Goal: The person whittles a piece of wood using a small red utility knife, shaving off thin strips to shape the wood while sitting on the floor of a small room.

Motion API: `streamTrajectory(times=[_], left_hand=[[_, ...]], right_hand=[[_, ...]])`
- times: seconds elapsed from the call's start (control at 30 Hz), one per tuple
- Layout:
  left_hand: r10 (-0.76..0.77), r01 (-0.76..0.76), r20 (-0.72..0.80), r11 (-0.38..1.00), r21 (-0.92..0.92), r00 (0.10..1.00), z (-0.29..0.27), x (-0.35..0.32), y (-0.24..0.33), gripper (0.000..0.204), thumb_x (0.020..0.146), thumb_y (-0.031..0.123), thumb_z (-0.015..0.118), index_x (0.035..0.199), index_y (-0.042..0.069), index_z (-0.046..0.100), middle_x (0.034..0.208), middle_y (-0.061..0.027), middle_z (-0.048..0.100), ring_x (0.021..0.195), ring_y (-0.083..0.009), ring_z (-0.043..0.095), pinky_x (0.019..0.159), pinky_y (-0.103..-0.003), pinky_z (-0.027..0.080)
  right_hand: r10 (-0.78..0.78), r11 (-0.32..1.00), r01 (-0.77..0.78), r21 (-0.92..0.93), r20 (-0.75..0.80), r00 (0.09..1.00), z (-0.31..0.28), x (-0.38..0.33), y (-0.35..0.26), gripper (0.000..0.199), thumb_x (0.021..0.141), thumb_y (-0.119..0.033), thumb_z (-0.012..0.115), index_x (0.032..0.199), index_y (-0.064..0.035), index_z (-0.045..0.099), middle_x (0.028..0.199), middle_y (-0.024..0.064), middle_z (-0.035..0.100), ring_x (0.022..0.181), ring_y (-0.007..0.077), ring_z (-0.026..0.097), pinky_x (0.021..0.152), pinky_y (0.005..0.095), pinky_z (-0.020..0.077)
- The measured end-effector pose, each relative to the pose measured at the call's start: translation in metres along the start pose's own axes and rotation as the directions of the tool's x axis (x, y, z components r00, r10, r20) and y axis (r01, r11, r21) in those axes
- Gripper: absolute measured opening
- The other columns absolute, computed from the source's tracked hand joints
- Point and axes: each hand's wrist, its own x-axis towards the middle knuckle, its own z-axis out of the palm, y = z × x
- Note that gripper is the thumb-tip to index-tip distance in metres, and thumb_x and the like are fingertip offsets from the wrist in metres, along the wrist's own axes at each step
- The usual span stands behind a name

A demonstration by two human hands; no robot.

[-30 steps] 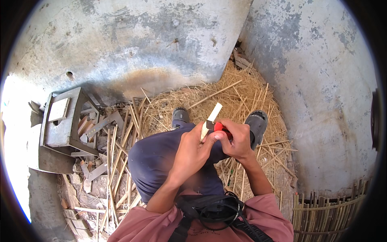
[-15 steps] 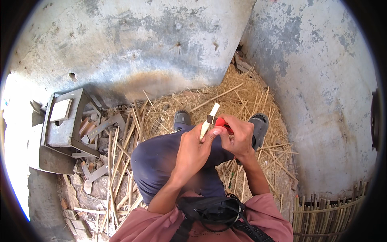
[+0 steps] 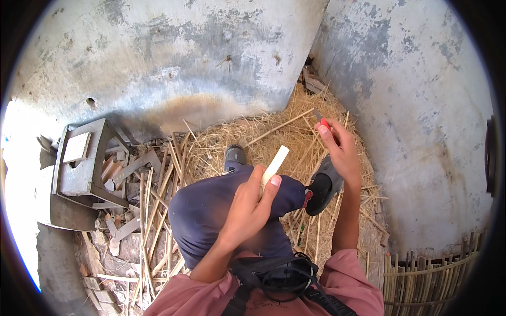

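Over my lap, my left hand [image 3: 247,203] is closed around a pale, flat strip of wood or bamboo [image 3: 276,161]. The strip's light upper end sticks out past the thumb; its lower part is hidden in the palm. Farther out to the right, my right hand [image 3: 341,150] grips a small knife with a red handle [image 3: 324,124]. Its short dark blade [image 3: 317,114] points up and away from the strip, well apart from it.
A worn wooden stool [image 3: 87,158] stands at the left beside rubble. Long split sticks [image 3: 153,226] lie left of my legs. Shavings [image 3: 253,126] cover the floor by my shoes up to the peeling walls [image 3: 211,52]. A woven stick basket or fence [image 3: 432,279] is at lower right.
My right hand has drawn the knife off the strip and swung it up and to the right. The left hand still holds the strip, slightly lower.
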Motion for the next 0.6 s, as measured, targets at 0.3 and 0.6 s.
streamTrajectory(times=[0.3, 0.6], left_hand=[[0.046, -0.045, -0.009, 0.994, 0.103, 0.999, -0.003, -0.002, 0.015, 0.025, 0.104, 0.019, 0.07, 0.1, 0.002, 0.053, 0.065, -0.0016, 0.049, 0.06, -0.0076, 0.042, 0.055, -0.029, 0.036], [0.024, -0.027, 0.061, 0.998, 0.062, 0.998, -0.004, -0.007, 0.01, 0.061, 0.088, 0.031, 0.089, 0.111, 0.002, 0.041, 0.068, -0.0001, 0.052, 0.061, -0.0093, 0.049, 0.054, -0.029, 0.04]], right_hand=[[-0.081, 0.943, 0.058, 0.327, 0.056, 0.995, 0.013, -0.038, -0.001, 0.029, 0.103, -0.029, 0.06, 0.104, -0.0004, 0.065, 0.083, -0.0025, 0.061, 0.07, 0.0067, 0.048, 0.062, 0.0255, 0.0362], [-0.469, 0.861, 0.422, 0.284, 0.121, 0.875, 0.061, -0.064, -0.009, 0.042, 0.096, -0.041, 0.075, 0.105, -0.0005, 0.07, 0.078, 0.0084, 0.064, 0.059, 0.0203, 0.061, 0.054, 0.0318, 0.0447]])
